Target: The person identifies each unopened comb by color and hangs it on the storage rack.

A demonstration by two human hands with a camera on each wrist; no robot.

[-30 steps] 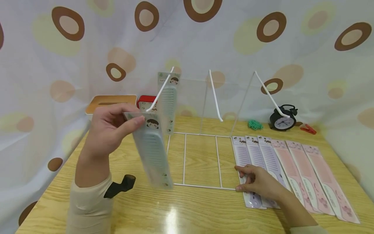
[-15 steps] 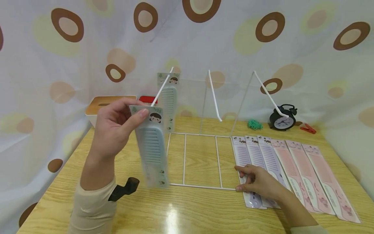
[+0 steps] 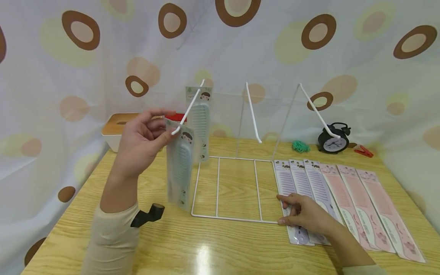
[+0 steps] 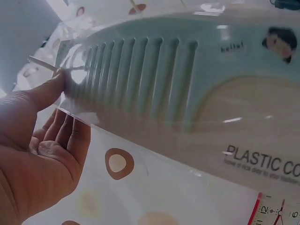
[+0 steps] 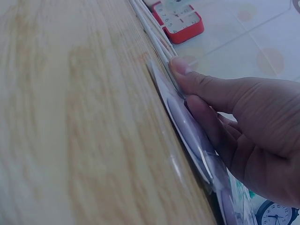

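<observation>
Pale wood-grain desk (image 3: 237, 252): carries all of it.
White wire rack (image 3: 237, 219): on the desk, three hooks sloping toward the person.
Pink flat carded combs (image 3: 361, 202): three, lying far right.
Purple flat carded combs (image 3: 302, 187): three, between the rack and the pink ones.
Rear comb, pale green in clear packaging (image 3: 200, 120): hanging far back on the white bent-wire left hook (image 3: 188, 109).
Front comb, same pale green and clear packaging (image 3: 181, 168): at the left hook's near end, below and right of the left grip (image 3: 144, 141); long axis near vertical, top edge up.
Left grip: pinching the front comb's top corner, thumb on the near face. Nearer hand by far.
Right grip (image 3: 306, 214): thumb and forefinger pinching the rack's near right base corner, well apart from the front comb.
Key relation: hook tip shows on the person's side of the card, beside the thumb. Looks threaded; hole hidden, can't confirm.
</observation>
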